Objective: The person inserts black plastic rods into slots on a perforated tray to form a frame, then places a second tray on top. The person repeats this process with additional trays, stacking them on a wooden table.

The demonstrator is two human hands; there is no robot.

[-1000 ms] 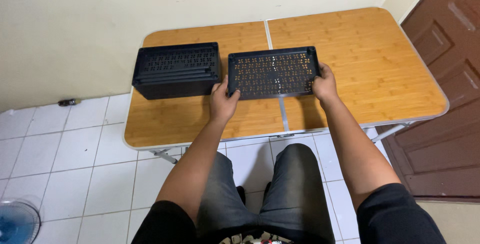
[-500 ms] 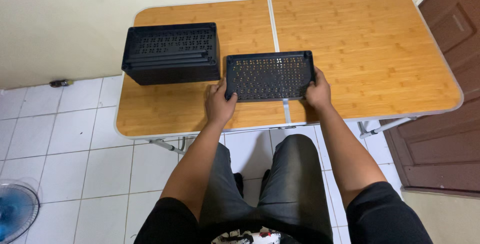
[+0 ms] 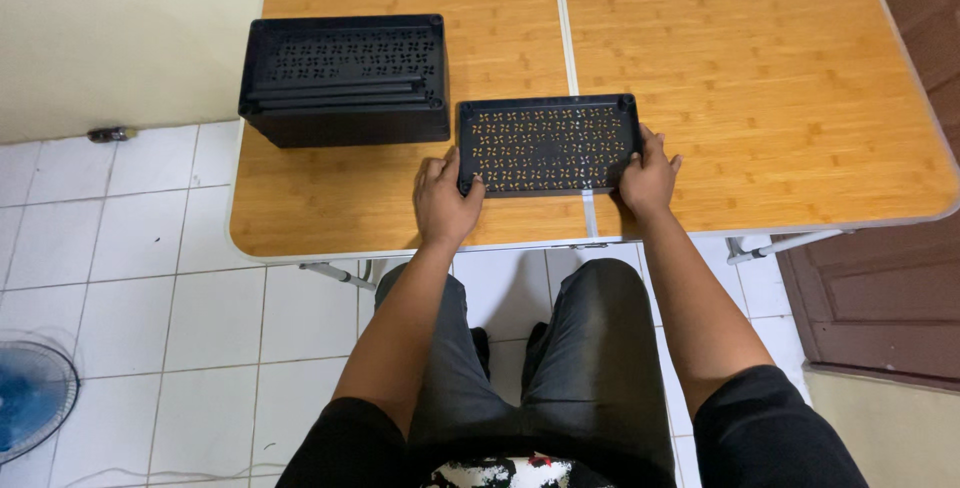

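Black and perforated, a flat plastic tray (image 3: pixel 548 144) lies on the wood-grain folding table (image 3: pixel 760 98), near the table's near edge and across the seam between its two halves. The left hand (image 3: pixel 445 203) grasps the tray's left end, thumb hooked over the near-left corner and fingers curled beside the edge. The right hand (image 3: pixel 650 173) grips the right end, its fingers spread along the short side. Orange table surface shows through the cut-out pattern in the tray's floor.

Just to the far left of the tray, close to it but apart, stands a stack of black trays (image 3: pixel 345 78) of the same perforated kind, nested into a taller block near the table's far-left corner. Below the table edge, dark trousers (image 3: pixel 570 368) cover the seated person's knees over a white tiled floor (image 3: pixel 130 278). A blue fan (image 3: pixel 30 413) sits at the near-left edge, and a brown door (image 3: pixel 880 288) is at the right.
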